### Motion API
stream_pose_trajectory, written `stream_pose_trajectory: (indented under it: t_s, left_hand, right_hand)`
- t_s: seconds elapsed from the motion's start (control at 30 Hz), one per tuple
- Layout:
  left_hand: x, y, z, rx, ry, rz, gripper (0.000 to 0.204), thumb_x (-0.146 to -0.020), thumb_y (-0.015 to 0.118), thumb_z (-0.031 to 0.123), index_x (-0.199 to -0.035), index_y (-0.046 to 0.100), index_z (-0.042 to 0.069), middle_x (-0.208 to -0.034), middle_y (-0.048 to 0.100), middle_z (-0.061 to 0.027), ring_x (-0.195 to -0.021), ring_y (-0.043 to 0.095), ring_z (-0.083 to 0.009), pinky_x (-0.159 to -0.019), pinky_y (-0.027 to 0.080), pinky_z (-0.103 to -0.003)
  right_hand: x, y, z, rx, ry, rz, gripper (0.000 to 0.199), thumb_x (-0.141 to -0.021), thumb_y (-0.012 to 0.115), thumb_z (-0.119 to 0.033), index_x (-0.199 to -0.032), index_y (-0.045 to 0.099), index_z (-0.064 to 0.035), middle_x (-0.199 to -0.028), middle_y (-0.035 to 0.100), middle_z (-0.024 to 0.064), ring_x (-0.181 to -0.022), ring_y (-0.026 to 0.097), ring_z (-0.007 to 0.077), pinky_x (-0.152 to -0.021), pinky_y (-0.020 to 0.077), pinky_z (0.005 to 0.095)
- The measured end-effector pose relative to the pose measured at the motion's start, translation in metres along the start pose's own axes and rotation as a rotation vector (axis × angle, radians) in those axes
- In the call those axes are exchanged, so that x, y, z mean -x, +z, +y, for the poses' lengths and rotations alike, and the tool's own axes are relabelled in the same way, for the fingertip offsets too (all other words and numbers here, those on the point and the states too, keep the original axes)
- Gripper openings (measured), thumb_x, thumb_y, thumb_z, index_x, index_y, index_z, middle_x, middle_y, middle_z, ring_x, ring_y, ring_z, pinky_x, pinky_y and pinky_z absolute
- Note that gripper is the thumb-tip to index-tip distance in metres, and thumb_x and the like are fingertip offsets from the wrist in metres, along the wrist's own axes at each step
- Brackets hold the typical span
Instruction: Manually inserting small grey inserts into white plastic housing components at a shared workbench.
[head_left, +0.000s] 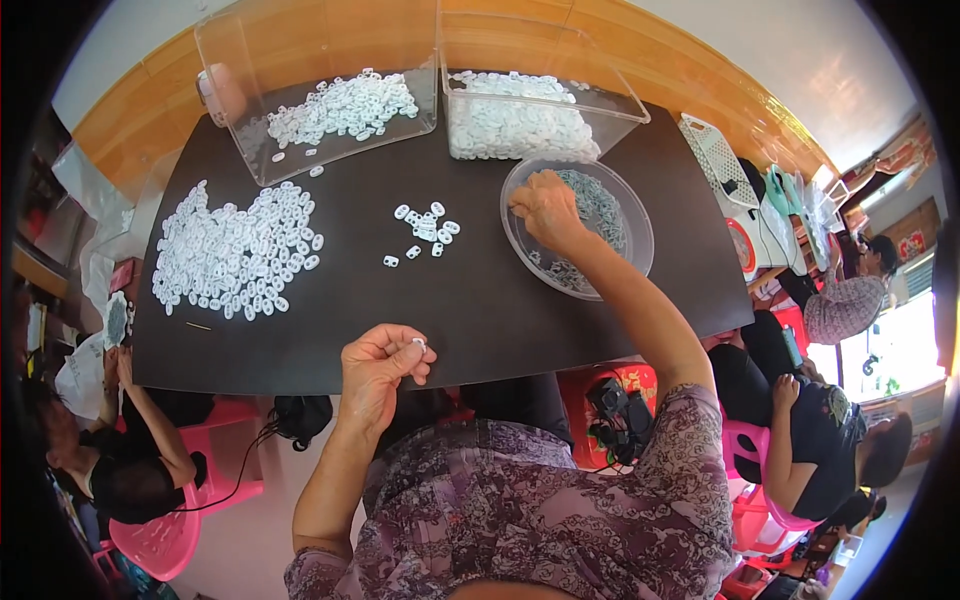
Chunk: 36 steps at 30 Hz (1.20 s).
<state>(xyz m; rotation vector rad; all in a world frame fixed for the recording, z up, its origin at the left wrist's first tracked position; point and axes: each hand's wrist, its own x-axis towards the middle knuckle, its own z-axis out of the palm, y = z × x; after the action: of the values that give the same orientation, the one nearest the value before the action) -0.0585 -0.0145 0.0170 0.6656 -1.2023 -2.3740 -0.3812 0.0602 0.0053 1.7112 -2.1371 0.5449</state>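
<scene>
Sorting small white plastic rings at a dark table [480, 310]

The left hand [378, 368] pinches one white ring [419, 344] between closed fingers; the right hand [547, 208] reaches into the clear round bowl [636, 240], its fingers' grip hidden.

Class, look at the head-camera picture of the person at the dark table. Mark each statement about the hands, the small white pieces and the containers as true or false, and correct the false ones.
1. The left hand pinches a small white piece between its fingertips. True.
2. The right hand rests flat on the bare table. False: it reaches into the round clear bowl.
3. A large heap of white pieces lies loose on the table's left side. True.
4. Both clear rectangular bins are empty. False: the left bin and the right bin hold white pieces.
5. A small cluster of white pieces lies near the table's middle. True.
</scene>
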Motion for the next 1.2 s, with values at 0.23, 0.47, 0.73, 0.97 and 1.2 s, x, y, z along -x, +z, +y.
stream_pose_trajectory:
  t_s: [0.23,0.47,0.73,0.97,1.2]
  left_hand:
    - [0.000,-0.002,-0.002,0.012,0.015,0.005,0.006,-0.085,0.062,0.001,-0.088,0.060,-0.004,-0.077,0.065,-0.0138,-0.059,0.060,-0.0138,-0.055,0.049,-0.025]
    - [0.001,0.004,0.001,0.048,0.005,0.056,0.010,-0.087,0.061,0.006,-0.090,0.059,-0.004,-0.077,0.064,-0.0122,-0.060,0.057,-0.0127,-0.057,0.047,-0.025]
    - [0.006,0.004,0.000,0.162,0.035,0.066,0.010,-0.086,0.062,0.004,-0.092,0.061,-0.004,-0.078,0.065,-0.0124,-0.061,0.059,-0.0130,-0.055,0.047,-0.023]
    - [0.024,-0.002,0.002,0.140,0.148,0.083,0.011,-0.087,0.061,0.006,-0.093,0.061,-0.004,-0.078,0.065,-0.0114,-0.062,0.058,-0.0125,-0.056,0.047,-0.023]
    - [0.031,-0.005,0.001,0.154,0.195,0.101,0.009,-0.087,0.061,0.004,-0.092,0.061,-0.003,-0.077,0.064,-0.0088,-0.063,0.057,-0.0097,-0.055,0.046,-0.021]
  right_hand:
    - [0.001,-0.008,-0.006,0.069,-0.213,0.074,0.008,-0.069,0.061,-0.003,-0.067,0.053,-0.0046,-0.068,0.050,0.0124,-0.071,0.050,0.0312,-0.066,0.0419,0.0412]
    - [0.014,-0.055,-0.041,-0.184,-0.011,0.167,0.006,-0.077,0.063,-0.003,-0.082,0.060,-0.0033,-0.074,0.058,0.0117,-0.069,0.056,0.0262,-0.064,0.0453,0.0351]
    - [0.031,-0.074,-0.153,-0.952,0.361,-0.200,0.014,-0.080,0.066,-0.001,-0.094,0.061,-0.0010,-0.083,0.060,0.0003,-0.078,0.056,0.0061,-0.070,0.0456,0.0216]
    - [0.031,-0.061,-0.187,-1.127,0.324,-0.358,0.021,-0.081,0.064,0.001,-0.100,0.057,0.0014,-0.088,0.060,0.0037,-0.083,0.058,0.0082,-0.075,0.0472,0.0235]
    - [0.032,-0.060,-0.201,-1.167,0.366,-0.359,0.022,-0.080,0.065,0.002,-0.100,0.057,0.0019,-0.090,0.060,0.0041,-0.085,0.058,0.0090,-0.077,0.0476,0.0239]
